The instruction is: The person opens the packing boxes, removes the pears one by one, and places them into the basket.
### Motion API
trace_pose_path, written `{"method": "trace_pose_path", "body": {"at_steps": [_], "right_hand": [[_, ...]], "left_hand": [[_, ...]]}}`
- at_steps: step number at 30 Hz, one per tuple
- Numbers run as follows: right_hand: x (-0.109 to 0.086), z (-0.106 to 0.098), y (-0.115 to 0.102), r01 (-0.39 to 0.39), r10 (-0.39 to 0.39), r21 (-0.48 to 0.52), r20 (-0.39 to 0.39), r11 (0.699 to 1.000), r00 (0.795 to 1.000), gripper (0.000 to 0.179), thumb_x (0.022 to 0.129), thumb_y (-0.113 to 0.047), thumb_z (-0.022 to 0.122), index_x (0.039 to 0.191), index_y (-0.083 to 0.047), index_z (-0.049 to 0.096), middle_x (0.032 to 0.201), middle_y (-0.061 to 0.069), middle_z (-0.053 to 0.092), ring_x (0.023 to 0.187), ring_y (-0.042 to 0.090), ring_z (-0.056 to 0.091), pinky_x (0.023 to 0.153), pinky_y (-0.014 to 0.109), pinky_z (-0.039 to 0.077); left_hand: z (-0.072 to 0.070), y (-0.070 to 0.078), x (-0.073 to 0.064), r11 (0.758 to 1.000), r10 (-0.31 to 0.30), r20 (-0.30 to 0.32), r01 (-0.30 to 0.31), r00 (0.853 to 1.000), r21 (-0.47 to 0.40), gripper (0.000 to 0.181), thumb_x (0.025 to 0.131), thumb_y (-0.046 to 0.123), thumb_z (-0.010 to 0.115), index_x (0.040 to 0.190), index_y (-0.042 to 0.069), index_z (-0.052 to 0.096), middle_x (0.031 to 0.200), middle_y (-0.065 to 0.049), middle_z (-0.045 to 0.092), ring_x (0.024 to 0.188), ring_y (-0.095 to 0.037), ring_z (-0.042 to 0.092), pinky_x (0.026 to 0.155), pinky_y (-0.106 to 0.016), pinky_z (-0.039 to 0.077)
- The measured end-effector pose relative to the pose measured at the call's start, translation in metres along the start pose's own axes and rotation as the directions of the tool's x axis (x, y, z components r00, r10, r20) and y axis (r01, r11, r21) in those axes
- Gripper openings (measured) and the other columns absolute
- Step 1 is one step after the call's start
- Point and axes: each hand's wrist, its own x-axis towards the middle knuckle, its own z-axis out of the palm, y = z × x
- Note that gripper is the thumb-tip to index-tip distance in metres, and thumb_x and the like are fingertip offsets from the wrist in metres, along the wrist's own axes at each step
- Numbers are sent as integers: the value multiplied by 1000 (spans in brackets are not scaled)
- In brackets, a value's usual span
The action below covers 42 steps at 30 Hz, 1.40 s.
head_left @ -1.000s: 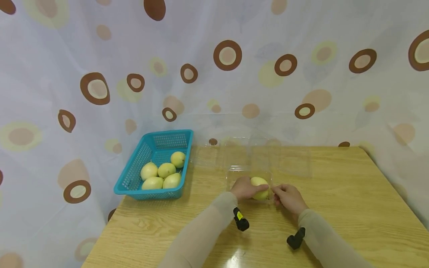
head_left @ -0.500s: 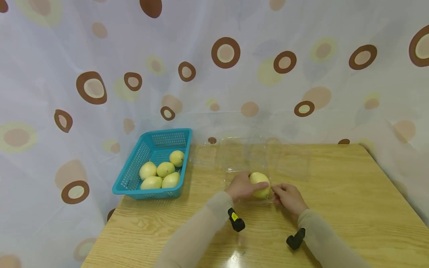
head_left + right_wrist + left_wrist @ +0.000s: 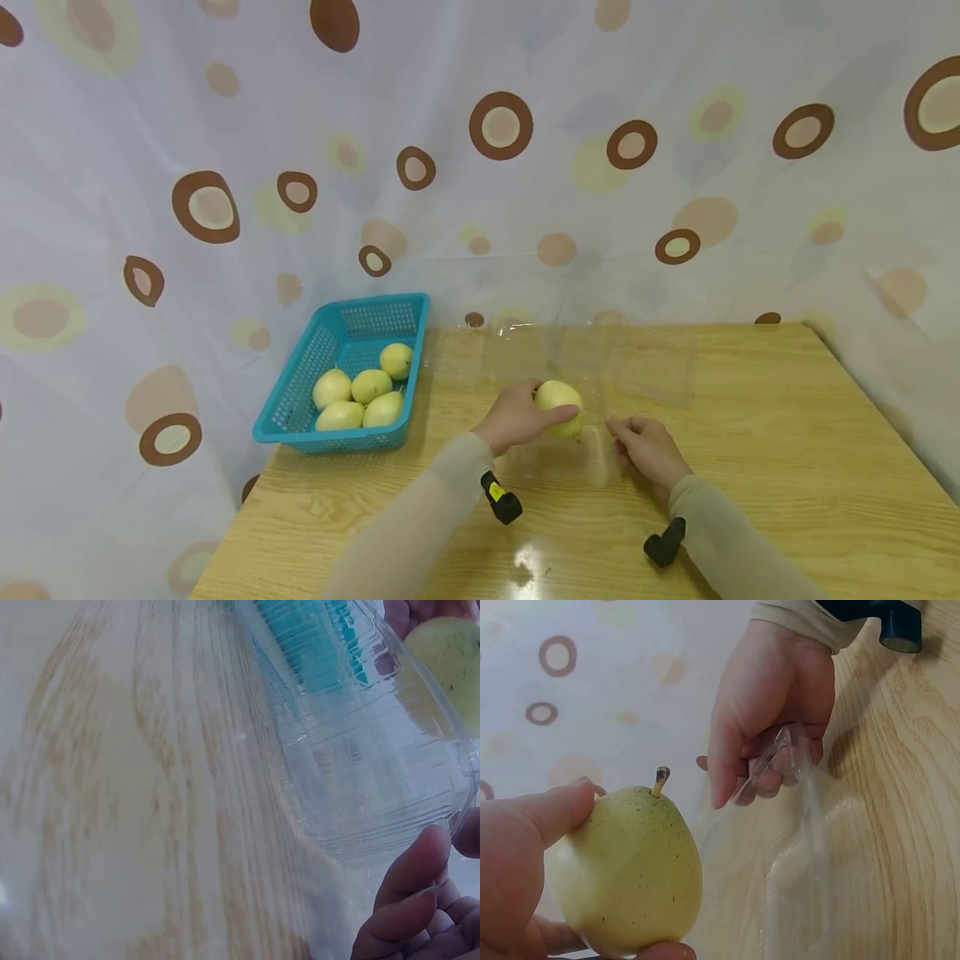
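Note:
A pale yellow-green pear (image 3: 561, 404) is gripped by my left hand (image 3: 513, 418), its thumb on one side and fingers curled beneath. In the left wrist view the pear (image 3: 634, 874) shows its short brown stem pointing up. My right hand (image 3: 648, 452) pinches the rim of a clear plastic container (image 3: 367, 780) between thumb and fingers. The pear is close to the container's rim, to the left of my right hand. The container appears tilted in the right wrist view; its outline is faint in the head view.
At the left of the wooden table (image 3: 757, 467) stands a turquoise plastic basket (image 3: 378, 315) with several pears (image 3: 371, 386) in it. More clear plastic containers (image 3: 652, 367) lie along the back edge, in front of a patterned curtain (image 3: 555, 150).
My left hand has moved left with the pear, away from my right hand. My right hand stays nearly in place at the container's rim, and the container has tilted.

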Motion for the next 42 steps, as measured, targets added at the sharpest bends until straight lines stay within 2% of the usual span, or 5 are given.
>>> {"method": "trace_pose_path", "body": {"at_steps": [9, 19, 28, 36, 42], "right_hand": [[-2, 0, 4, 16, -16, -13, 13, 1000, 1000, 42, 97, -41, 56, 91, 1, 58, 66, 4, 55, 57, 17, 47, 52, 29, 40], [-4, 1, 5, 26, -26, -11, 14, 1000, 1000, 39, 98, -36, 55, 92, 2, 59, 65, 5, 54, 57, 18, 48, 51, 29, 41], [-6, 2, 6, 25, -25, 2, 18, 1000, 1000, 39, 98, -35, 55, 92, 3, 57, 67, 6, 54, 57, 17, 48, 50, 28, 40], [-4, 2, 7, 24, -24, -1, 20, 1000, 999, 39, 98, -36, 54, 90, 2, 57, 67, 6, 53, 56, 16, 46, 48, 27, 38], [-3, 3, 8, 26, -26, -9, 21, 1000, 999, 41, 98, -38, 55, 85, 1, 56, 66, 5, 53, 55, 16, 44, 49, 28, 38]], "left_hand": [[-31, -5, -12, 997, 31, -11, -30, 999, 72, 82, 79, 62, 68, 136, 7, 50, 118, -7, 61, 93, -18, 61, 72, -34, 53], [-73, -4, -29, 991, 65, -48, -59, 997, 118, 78, 81, 60, 67, 135, 6, 50, 115, -8, 61, 95, -20, 60, 77, -36, 52], [-117, -13, -39, 985, 16, -152, 11, 988, 173, 84, 80, 64, 65, 140, 9, 46, 120, -9, 60, 99, -23, 60, 80, -39, 51], [-158, -34, -48, 992, -70, -214, 91, 974, 87, 92, 79, 70, 62, 143, 7, 40, 130, -11, 53, 108, -27, 57, 85, -43, 50], [-187, -51, -57, 981, -144, -253, 172, 957, 93, 96, 79, 71, 60, 145, 7, 36, 134, -14, 49, 109, -30, 55, 84, -43, 50]]}}
